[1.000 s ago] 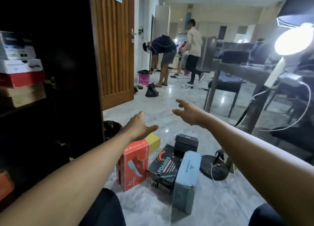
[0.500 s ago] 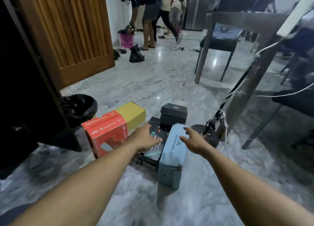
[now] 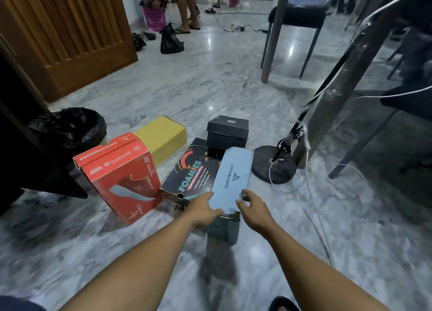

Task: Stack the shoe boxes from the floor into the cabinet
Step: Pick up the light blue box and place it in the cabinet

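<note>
Several shoe boxes stand on the marble floor. A light blue box [image 3: 231, 175] stands on its long side in front of me. My left hand [image 3: 203, 209] rests on its near left edge and my right hand [image 3: 253, 206] on its near right edge, fingers curled around it. The box still sits on the floor. Left of it lies a black box [image 3: 189, 172] with bright lettering, flat on the floor. A red box [image 3: 124, 177] stands upright further left, with a yellow box [image 3: 163, 135] behind it. A small black box [image 3: 228, 131] sits at the back. The dark cabinet [image 3: 14, 114] edge shows at far left.
A black bin with a liner [image 3: 70, 126] stands by the cabinet. A lamp stand's round base [image 3: 274, 164] with white cables lies right of the boxes, beside a table leg [image 3: 336, 95]. A chair [image 3: 297, 25], a wooden door [image 3: 63, 34] and people's legs [image 3: 187, 6] are farther back.
My view has tipped down from the room to the floor. Both hands have dropped from mid-air onto the near end of the light blue box and closed around it.
</note>
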A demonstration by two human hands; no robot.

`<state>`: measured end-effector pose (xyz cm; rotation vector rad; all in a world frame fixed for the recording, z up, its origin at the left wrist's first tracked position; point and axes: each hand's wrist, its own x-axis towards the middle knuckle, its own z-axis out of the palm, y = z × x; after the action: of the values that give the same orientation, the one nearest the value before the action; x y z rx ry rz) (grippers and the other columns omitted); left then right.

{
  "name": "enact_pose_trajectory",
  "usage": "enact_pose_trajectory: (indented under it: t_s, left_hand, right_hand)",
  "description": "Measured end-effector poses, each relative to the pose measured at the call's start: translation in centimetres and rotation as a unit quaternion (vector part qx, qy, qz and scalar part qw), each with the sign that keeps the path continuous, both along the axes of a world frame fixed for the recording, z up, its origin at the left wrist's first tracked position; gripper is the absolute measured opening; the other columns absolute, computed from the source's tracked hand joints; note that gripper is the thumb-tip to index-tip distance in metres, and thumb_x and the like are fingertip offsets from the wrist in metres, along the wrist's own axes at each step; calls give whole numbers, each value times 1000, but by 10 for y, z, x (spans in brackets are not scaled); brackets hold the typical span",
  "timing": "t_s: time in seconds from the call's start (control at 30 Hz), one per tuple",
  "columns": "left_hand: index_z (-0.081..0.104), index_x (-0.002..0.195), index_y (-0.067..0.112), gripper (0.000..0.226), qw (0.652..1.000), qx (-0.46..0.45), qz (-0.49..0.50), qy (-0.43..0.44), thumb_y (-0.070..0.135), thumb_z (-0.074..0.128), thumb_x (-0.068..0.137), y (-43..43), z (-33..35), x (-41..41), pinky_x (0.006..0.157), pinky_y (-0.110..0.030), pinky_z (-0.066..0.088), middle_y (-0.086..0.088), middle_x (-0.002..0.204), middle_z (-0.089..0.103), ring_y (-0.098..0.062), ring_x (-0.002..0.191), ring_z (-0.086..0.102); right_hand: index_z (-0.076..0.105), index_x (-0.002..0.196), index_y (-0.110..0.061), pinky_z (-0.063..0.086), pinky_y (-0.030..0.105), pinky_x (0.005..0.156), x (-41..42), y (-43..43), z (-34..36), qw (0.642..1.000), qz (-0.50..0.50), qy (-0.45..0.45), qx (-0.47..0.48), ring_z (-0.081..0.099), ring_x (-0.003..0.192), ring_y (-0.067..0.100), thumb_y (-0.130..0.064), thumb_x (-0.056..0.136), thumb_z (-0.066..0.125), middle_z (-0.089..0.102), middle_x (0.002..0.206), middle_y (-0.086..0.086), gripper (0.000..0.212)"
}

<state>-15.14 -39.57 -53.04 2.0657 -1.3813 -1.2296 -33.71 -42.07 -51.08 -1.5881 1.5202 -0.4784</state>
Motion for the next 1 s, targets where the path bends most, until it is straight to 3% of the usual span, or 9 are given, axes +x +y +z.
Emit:
enact_pose_trajectory:
  t_s: [0.07,0.13,0.2,0.27,0.4,0.53,0.7,0.87,1.0]
  left_hand:
    - [48,143,13,100,1000,-9,5,9,53,81,58,9,12,-7,106,-33,46,0,142,55,-16,124,58]
    - [56,130,18,73,1000,-7,11,11,41,87,68,28,37,-16,91,-21,49,8,126,60,-12,113,60]
    - [52,109,29,54,999,4,23,48,29,90,71,41,37,-15,66,-7,45,20,100,59,2,87,58]
    - [53,114,26,62,997,9,28,74,31,92,66,55,36,-12,63,-3,41,19,105,60,5,85,55]
    - [55,131,20,67,995,-1,89,44,34,85,73,84,32,8,64,-9,42,10,118,60,-3,90,58]
    - [54,141,20,77,998,32,50,6,29,80,70,109,24,40,69,-14,46,1,140,52,-11,103,60]
    - [63,133,23,58,995,92,24,16,16,72,75,120,21,73,76,-20,46,-1,127,57,-12,101,59]
    - [64,129,13,51,982,21,183,34,10,70,78,126,5,80,56,-16,50,1,82,69,-10,64,62]
    - [53,136,11,61,964,-39,263,16,13,73,79,124,-11,67,76,-25,52,-2,105,63,-23,92,65]
  right_hand:
    - [48,141,-12,46,15,75,4,8,-1,999,-29,-25,-15,59,95,16,-21,103,48,59,135,8,40]
    - [49,141,-16,50,11,73,8,19,1,997,-46,-53,-40,62,90,13,-25,103,45,61,130,5,39]
    - [52,136,-24,55,34,91,11,29,-1,994,-58,-83,-52,66,100,19,-35,98,42,65,129,4,41]
    - [53,133,-29,57,45,88,15,38,0,992,-57,-107,-41,69,94,20,-35,97,39,69,120,2,39]
    - [48,132,-30,53,22,67,26,61,1,993,6,-116,-10,69,75,12,-17,104,36,73,105,-1,33]
    - [46,129,-34,55,22,74,30,74,-13,996,44,-74,6,67,91,13,-22,103,42,70,110,-3,29]
    - [45,145,-18,48,42,101,19,73,-35,998,50,20,-23,58,117,23,-27,101,48,59,132,6,45]
    - [43,139,-26,38,52,103,6,66,-50,979,26,184,-84,33,135,29,-36,93,58,34,146,1,50]
    - [29,145,-35,29,63,108,-3,55,-55,980,7,189,-59,22,144,33,-43,85,68,16,159,3,72]
